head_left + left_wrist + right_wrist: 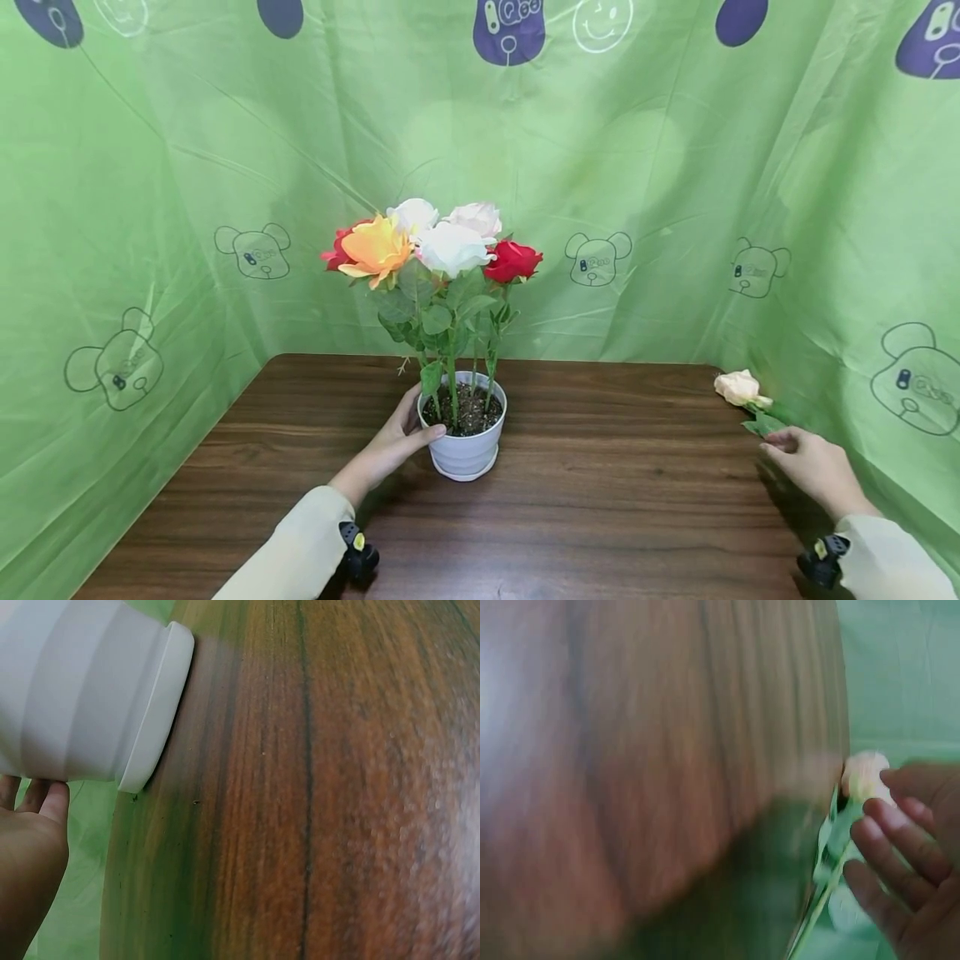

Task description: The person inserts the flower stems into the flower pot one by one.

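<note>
A white flower pot (pixel 463 454) with dark soil stands on the table and holds several upright roses, with orange (pixel 377 248), white (pixel 454 247) and red (pixel 513 261) blooms. My left hand (pixel 393 443) grips the pot's left side, the thumb at its rim; fingers (pixel 55 802) touch the wall in the left wrist view. At the table's right edge lies a pale peach rose (pixel 738 388) with a green stem (pixel 821 907) and leaves. Over its stem and leaves is my right hand (pixel 816 468), fingers spread and slightly bent in the right wrist view. Whether they touch the rose is unclear.
The brown wooden table (pixel 615 483) runs between both hands. Green printed cloth (pixel 652 167) hangs behind it and along both sides, close to the right hand. A white saucer (pixel 161 712) sits beneath the pot.
</note>
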A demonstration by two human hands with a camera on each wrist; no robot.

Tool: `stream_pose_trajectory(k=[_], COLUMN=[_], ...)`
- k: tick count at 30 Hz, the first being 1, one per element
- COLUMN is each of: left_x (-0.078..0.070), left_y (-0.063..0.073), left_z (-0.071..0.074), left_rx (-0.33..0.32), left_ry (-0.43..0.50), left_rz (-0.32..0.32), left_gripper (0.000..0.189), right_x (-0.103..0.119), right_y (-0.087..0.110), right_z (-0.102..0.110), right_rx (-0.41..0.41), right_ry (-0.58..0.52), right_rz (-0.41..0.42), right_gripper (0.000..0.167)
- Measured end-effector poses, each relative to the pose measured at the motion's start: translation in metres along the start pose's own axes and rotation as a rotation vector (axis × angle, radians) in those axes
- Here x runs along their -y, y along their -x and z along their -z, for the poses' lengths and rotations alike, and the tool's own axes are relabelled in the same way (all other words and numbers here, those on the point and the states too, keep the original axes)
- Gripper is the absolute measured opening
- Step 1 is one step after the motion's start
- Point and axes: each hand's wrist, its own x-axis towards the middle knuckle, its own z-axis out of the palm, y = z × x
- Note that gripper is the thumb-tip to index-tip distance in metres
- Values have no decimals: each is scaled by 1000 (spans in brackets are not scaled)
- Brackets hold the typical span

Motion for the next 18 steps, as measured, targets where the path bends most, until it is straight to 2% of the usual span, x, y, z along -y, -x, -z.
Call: stream_pose_trajectory(k=[5, 11, 14, 18], left_x=[0, -1, 0, 0], left_y=[0, 0, 0, 0], left_z=[0, -1, -1, -1], left_rx=[-1, 3, 2, 4], left_ry=[-3, -6, -10, -6], left_rz=[2, -6, -12, -18], left_gripper=[85, 84, 83, 83], right_x=[-17, -30, -34, -38], right_y=[11, 20, 22, 24], right_z=[13, 19, 19, 17], right_rx=[75, 135, 158, 172], right_ry=[60, 103, 127, 153], right_rz=[-136, -254, -264, -233], right_gripper=[34, 47, 51, 52])
